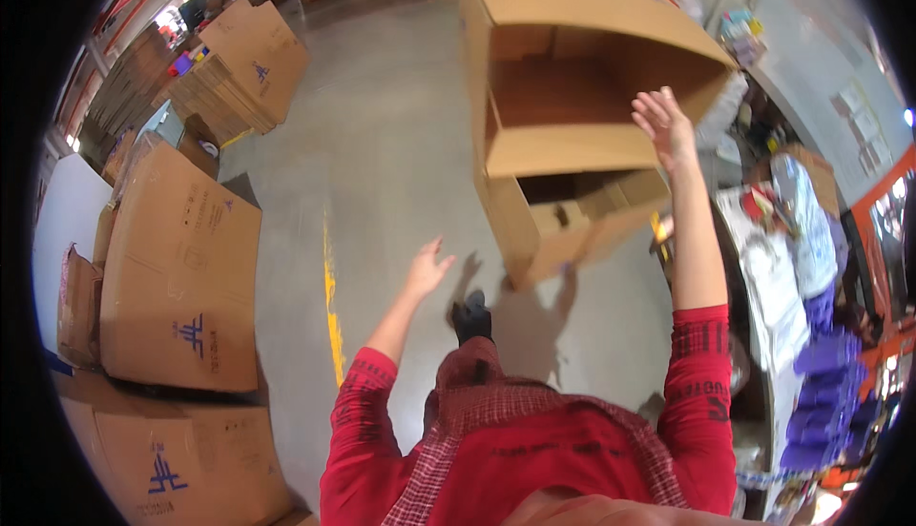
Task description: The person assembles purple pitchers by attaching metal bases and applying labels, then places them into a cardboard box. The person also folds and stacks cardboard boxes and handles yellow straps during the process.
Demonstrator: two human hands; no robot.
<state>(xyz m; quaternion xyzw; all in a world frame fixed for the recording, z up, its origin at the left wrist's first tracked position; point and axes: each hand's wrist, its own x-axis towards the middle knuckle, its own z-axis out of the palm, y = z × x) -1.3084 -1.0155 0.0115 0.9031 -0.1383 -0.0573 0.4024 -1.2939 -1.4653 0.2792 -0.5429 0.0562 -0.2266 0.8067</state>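
A large brown cardboard box (596, 149) with an open side stands ahead of me, right of the middle. Below its main opening is a second, smaller opening with cardboard walls; I cannot tell whether this is a separate carton. My right hand (666, 125) is raised at the right part of the main opening, fingers stretched out and holding nothing. Whether it touches the cardboard is unclear. Lower and farther left, over the grey floor, my left hand (429, 267) hangs with fingers apart and nothing in it.
Big closed cartons (181, 268) line the left side, with flattened cardboard (239, 73) stacked beyond. A yellow line (331, 307) runs along the floor. To the right stands a table (763, 283) with bags on it, beside stacked purple items (822, 397).
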